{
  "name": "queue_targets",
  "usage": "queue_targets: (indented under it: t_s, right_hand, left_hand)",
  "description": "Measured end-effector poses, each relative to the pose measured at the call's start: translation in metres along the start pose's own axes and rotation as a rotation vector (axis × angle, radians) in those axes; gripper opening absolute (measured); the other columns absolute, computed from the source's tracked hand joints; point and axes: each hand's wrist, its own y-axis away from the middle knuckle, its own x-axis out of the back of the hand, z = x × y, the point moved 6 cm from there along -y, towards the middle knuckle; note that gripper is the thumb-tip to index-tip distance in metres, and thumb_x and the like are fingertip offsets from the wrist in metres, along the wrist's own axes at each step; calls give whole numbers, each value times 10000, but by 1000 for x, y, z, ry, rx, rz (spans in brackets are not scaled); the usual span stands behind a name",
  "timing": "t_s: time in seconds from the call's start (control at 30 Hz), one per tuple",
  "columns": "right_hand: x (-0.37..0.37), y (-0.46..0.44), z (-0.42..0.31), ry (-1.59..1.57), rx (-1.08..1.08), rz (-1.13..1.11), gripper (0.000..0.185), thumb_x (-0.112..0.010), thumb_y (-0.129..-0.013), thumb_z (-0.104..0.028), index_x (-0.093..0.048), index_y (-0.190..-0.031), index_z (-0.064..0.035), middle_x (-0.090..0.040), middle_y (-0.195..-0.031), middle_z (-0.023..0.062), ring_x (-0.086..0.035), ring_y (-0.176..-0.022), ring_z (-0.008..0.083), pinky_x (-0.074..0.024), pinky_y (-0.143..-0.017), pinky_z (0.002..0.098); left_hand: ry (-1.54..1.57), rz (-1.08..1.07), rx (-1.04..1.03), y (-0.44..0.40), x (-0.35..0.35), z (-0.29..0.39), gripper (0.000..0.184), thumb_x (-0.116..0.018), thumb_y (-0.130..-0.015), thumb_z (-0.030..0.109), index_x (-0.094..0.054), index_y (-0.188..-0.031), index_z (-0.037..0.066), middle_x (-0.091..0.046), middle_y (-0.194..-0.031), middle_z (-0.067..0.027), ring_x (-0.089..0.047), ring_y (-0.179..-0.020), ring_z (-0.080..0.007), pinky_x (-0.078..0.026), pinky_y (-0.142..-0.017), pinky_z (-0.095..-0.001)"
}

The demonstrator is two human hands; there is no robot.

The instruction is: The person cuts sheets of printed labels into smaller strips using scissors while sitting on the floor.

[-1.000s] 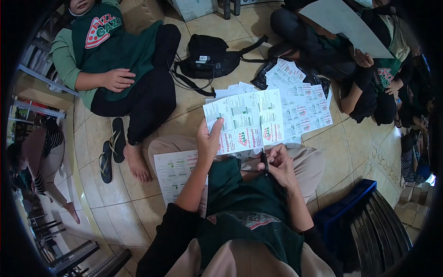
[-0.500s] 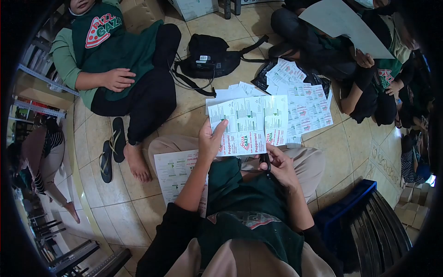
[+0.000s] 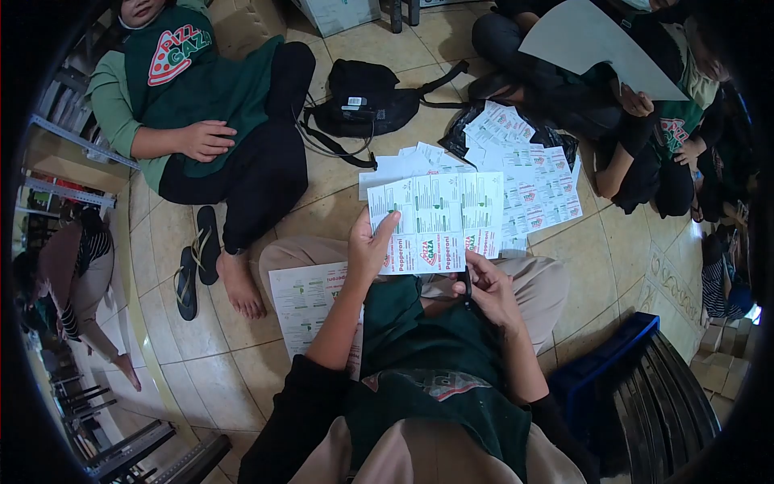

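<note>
My left hand [image 3: 373, 244] grips the left edge of a white printed sheet [image 3: 431, 211], thumb on top. The sheet carries green and red label designs reading "Pizza Gaza" and "Pepperoni", and is held up over my lap. Below its lower right edge, my right hand [image 3: 493, 294] is closed around black-handled scissors [image 3: 466, 288]. The blades are hidden behind or at the paper. Another printed sheet [image 3: 302, 306] rests over my leg at the left, partly under my left forearm.
More printed sheets [image 3: 542, 189] lie on the tiled floor ahead, partly on black plastic. Beyond are a black bag [image 3: 367, 101] and flip-flops [image 3: 208, 242]. A person [image 3: 201, 105] sits front left; others sit front right, one holding a large sheet [image 3: 592, 40]. A blue-edged black object [image 3: 637, 387] stands right.
The sheet has tilted a little, its upper edge sitting slightly lower and its right part lying more level with the rest. Both hands stay nearly in place.
</note>
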Motion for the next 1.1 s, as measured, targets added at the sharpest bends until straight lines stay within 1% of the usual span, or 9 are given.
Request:
queue_targets:
  t_s: [0.07,0.17,0.27,0.47,0.53,0.77,0.87,0.97,1.1]
  right_hand:
    - [-1,0,-1,14,1,5,546,-654,-826,-20,-407,-1311,29,-596,-1039,47,-554,-862,70,-434,-789,214]
    - [-4,1,-10,-137,-12,15,551,-659,-831,-48,-403,-1314,25,-585,-1071,41,-552,-852,61,-438,-780,208]
    - [-3,-1,-13,-153,-47,-4,565,-673,-832,-86,-402,-1316,19,-572,-1095,31,-543,-908,70,-430,-814,214]
    - [-4,-5,-18,-109,9,42,573,-688,-827,-123,-412,-1311,14,-561,-1092,11,-501,-1033,92,-395,-891,231]
    - [-2,-6,-15,-33,31,44,556,-688,-826,-117,-423,-1299,10,-565,-1070,13,-523,-989,87,-431,-841,225]
    - [-2,-4,-14,-89,-44,69,525,-687,-821,-89,-443,-1276,11,-582,-977,6,-551,-889,65,-482,-696,202]
    - [-2,-6,-13,-90,-68,76,527,-689,-818,-84,-446,-1277,8,-586,-975,5,-546,-903,69,-469,-747,210]
    - [1,-9,-14,-45,-4,122,528,-688,-818,-82,-447,-1280,2,-589,-1012,12,-545,-922,76,-447,-799,218]
    - [3,-12,-14,-121,13,133,530,-683,-818,-81,-444,-1281,13,-583,-1092,38,-540,-985,98,-425,-869,241]
  left_hand:
    - [14,1,6,0,-1,0,223,-575,-905,129,-568,-1070,-21,-641,-962,-55,-570,-835,-69,-462,-738,-224]
    - [26,-37,10,2,-3,0,223,-580,-903,127,-572,-1068,-23,-642,-961,-56,-568,-835,-67,-462,-737,-221]
    - [-35,-74,25,4,-5,-7,229,-586,-899,126,-576,-1073,-23,-644,-962,-60,-566,-840,-67,-462,-743,-222]
    - [-33,-93,18,5,-8,-7,248,-587,-897,123,-574,-1093,-27,-645,-975,-70,-567,-851,-78,-462,-760,-233]
    - [-35,-98,6,5,-8,-8,249,-588,-896,124,-574,-1093,-29,-646,-979,-71,-570,-855,-83,-461,-764,-235]
    - [-48,-92,3,4,-6,-11,251,-593,-892,121,-573,-1093,-27,-645,-985,-72,-569,-857,-82,-461,-767,-236]
    - [-42,-98,21,3,-5,-14,254,-595,-890,119,-572,-1094,-31,-644,-986,-70,-566,-862,-80,-458,-773,-234]
    - [-20,-138,29,6,-10,-13,266,-592,-892,117,-565,-1108,-34,-638,-994,-65,-560,-874,-79,-454,-784,-232]
    - [-23,-177,44,8,-14,-9,235,-579,-902,101,-564,-1103,-21,-642,-989,-61,-584,-847,-72,-476,-738,-222]
